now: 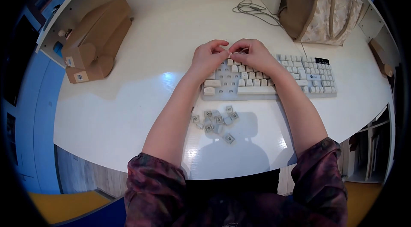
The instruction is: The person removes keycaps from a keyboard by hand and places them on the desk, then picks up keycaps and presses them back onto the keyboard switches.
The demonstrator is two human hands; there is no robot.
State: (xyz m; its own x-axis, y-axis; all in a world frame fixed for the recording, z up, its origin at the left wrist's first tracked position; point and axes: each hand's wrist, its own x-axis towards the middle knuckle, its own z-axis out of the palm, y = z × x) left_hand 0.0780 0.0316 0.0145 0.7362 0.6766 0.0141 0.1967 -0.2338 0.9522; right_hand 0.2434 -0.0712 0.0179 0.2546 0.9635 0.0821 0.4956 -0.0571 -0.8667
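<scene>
A white keyboard lies on the white desk, with bare key sockets in its left part. Over its upper left area my left hand and my right hand meet at their fingertips. Both hands are closed in a pinch around something small and pale, too small to name. Below the keyboard, several loose keycaps lie scattered, some with their undersides up. One keycap rests a little nearer the desk's front edge.
A brown cardboard box stands at the back left. At the back right are a coiled grey cable and a patterned bag. Another brown cardboard piece is at the far right. The desk's curved front edge is near my body.
</scene>
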